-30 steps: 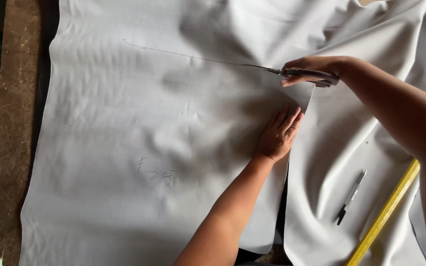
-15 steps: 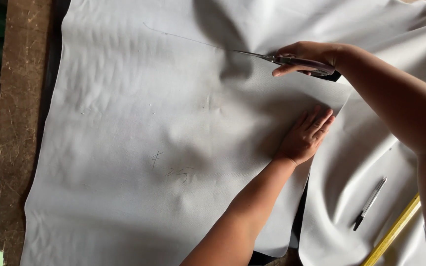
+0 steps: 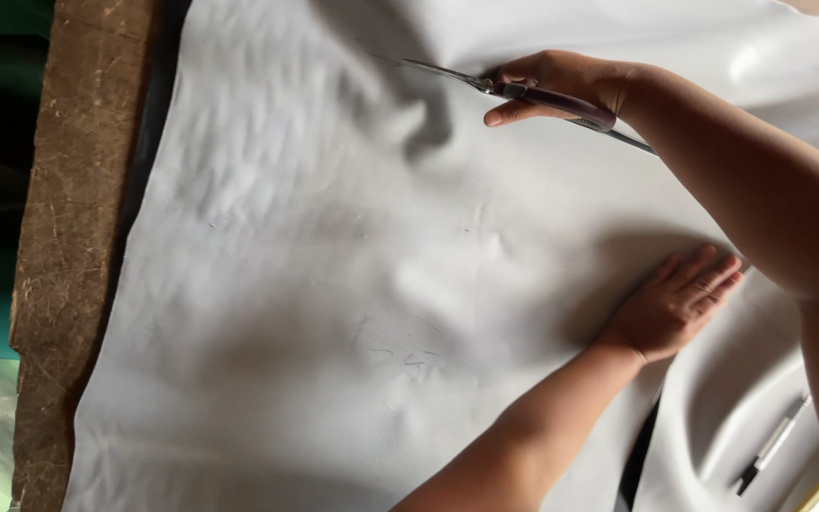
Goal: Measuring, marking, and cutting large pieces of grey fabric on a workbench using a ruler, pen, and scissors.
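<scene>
In the upper middle of the frame, right hand (image 3: 571, 83) clamped on scissors (image 3: 514, 90), blades further left along the grey sheet (image 3: 334, 284) than a second ago, cut lengthening; at lower right, left hand (image 3: 680, 303) spread flat, pinning the sheet.

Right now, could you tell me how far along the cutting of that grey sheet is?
A slit already runs behind the scissors. The right hand works them along a faint line; the left hand presses the grey sheet flat. The stretch ahead of the blades is uncut.
</scene>
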